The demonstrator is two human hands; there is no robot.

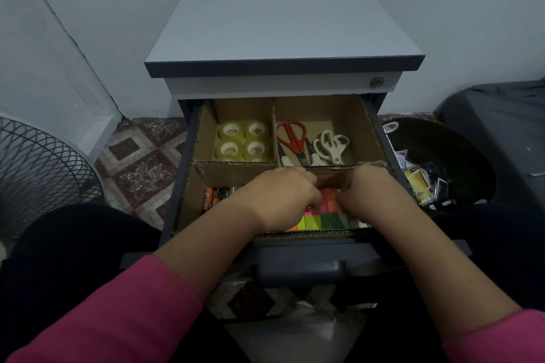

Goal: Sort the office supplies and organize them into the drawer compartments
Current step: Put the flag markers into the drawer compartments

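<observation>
Open drawer (380, 138): both hands, left hand (283, 194) and right hand (368, 191), curl fingers onto sticky notes (318, 219); crowding may scatter the stack

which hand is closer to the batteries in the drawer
Left. The left hand sits just right of the batteries; the right hand is farther right, over the sticky notes.

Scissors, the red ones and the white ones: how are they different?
The red scissors have red handles; the white scissors have cream ones. The red pair lies left, handles toward the drawer's back; the white pair lies right, tilted. The red pair looks longer. Both are closed and share the back right compartment.
</observation>
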